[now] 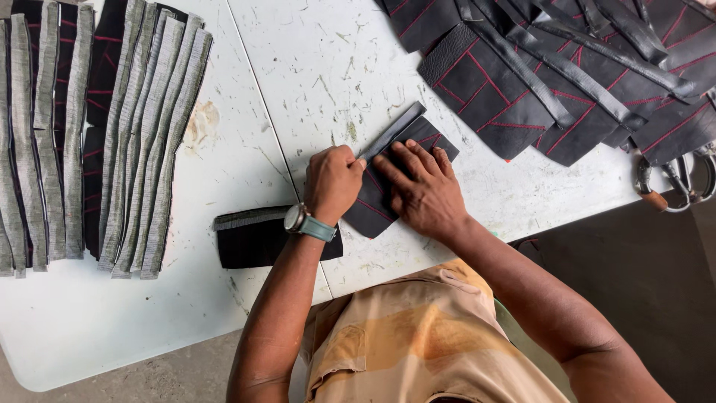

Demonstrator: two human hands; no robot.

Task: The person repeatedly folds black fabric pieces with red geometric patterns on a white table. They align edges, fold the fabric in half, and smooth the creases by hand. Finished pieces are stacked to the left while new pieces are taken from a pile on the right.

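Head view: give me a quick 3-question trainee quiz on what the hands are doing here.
1. True or false: the right hand lies flat on the black leather panel.
2. Which wrist carries the wristwatch?
A. left
B. right
3. Fill in: the left hand is closed on the grey ____ along the panel's edge.

Key: 1 true; 2 A; 3 strip.
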